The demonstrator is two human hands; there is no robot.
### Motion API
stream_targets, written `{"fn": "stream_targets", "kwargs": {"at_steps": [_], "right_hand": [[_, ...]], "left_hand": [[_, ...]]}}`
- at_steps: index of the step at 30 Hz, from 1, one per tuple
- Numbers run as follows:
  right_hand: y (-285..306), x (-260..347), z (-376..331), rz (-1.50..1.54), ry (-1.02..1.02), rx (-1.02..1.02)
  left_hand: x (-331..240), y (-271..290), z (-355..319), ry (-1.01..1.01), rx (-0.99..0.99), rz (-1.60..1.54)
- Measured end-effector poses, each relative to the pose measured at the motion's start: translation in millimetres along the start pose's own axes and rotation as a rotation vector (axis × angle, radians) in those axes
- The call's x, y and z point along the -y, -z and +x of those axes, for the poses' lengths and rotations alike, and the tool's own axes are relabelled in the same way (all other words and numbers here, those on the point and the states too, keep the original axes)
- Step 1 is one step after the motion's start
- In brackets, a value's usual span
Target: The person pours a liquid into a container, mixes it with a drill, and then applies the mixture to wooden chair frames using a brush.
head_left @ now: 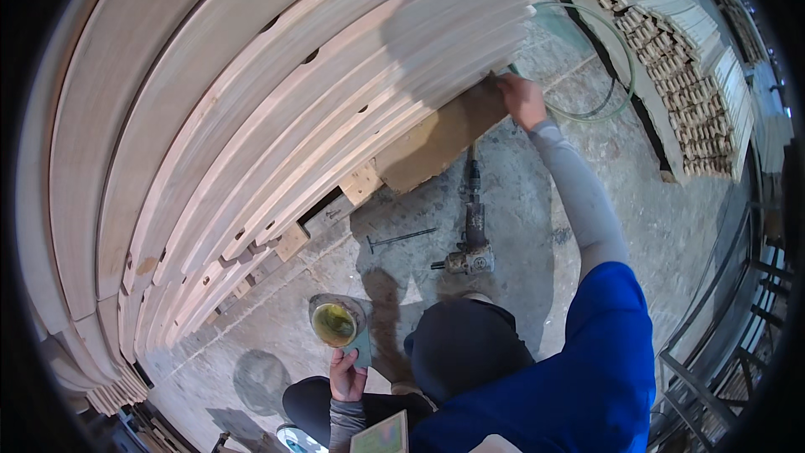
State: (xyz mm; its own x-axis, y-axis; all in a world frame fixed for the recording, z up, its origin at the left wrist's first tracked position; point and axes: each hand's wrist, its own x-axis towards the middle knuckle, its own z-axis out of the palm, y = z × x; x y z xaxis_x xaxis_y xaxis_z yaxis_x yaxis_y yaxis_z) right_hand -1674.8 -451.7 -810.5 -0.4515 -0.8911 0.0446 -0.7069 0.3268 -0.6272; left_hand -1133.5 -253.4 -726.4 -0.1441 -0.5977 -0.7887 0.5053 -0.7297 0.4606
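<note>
My left hand [347,376] is closed on a round container [334,325] with yellow-green stuff on its inside. Against the container, under my fingers, lies a flat grey-green plate [362,347]. My right arm is stretched far forward. At its end, my right hand [523,101] has its fingers drawn together at the far corner of a brown cardboard sheet [444,136], beside the ends of the stacked wood; whatever the fingertips hold is hidden. The stack of long, curved pale wooden pieces [277,109] fills the left and far side.
On the concrete floor [520,201] lie an angled power tool [475,226] and a thin T-shaped rod [402,239]. A green hose [625,75] loops at the far right, before another stack of wooden pieces [688,84]. Metal framing [692,386] stands at the right edge.
</note>
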Motion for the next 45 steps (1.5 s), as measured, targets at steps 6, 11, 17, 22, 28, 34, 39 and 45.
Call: {"fn": "stream_targets", "kwargs": {"at_steps": [6, 11, 17, 22, 28, 34, 39, 45], "right_hand": [[-29.5, -16.3, -32.6, 1.546, -0.672, 0.245], [-29.4, 3.7, -10.7, 1.208, -0.533, 0.323], [-13.5, 13.7, -4.0, -0.071, 0.109, 0.065], [-30.0, 96.6, -40.9, -0.406, 0.839, 0.111], [-5.2, 139.4, -93.9, -0.237, 1.188, 0.157], [50.8, 162.3, -184.1, 0.052, 0.848, 0.172], [2.0, 176.5, -255.2, 1.008, -0.39, -0.08], [-122.4, 135.8, -215.3, 1.315, -0.812, 0.409]], "left_hand": [[-4.7, -0.5, 3.4, -0.028, -0.016, -0.027], [-5.0, 19.6, -0.3, -0.044, 0.072, -0.063], [-4.7, 10.9, 5.0, -0.03, 0.063, -0.078], [-3.3, 17.4, -11.1, -0.095, 0.015, -0.134], [-14.1, 15.3, -16.4, -0.117, 0.021, -0.064], [-29.0, 27.4, -9.0, -0.171, 0.007, -0.06], [-35.8, 53.6, -7.3, -0.237, 0.024, -0.119], [-38.4, 52.8, -6.0, -0.176, 0.078, -0.13]]}}
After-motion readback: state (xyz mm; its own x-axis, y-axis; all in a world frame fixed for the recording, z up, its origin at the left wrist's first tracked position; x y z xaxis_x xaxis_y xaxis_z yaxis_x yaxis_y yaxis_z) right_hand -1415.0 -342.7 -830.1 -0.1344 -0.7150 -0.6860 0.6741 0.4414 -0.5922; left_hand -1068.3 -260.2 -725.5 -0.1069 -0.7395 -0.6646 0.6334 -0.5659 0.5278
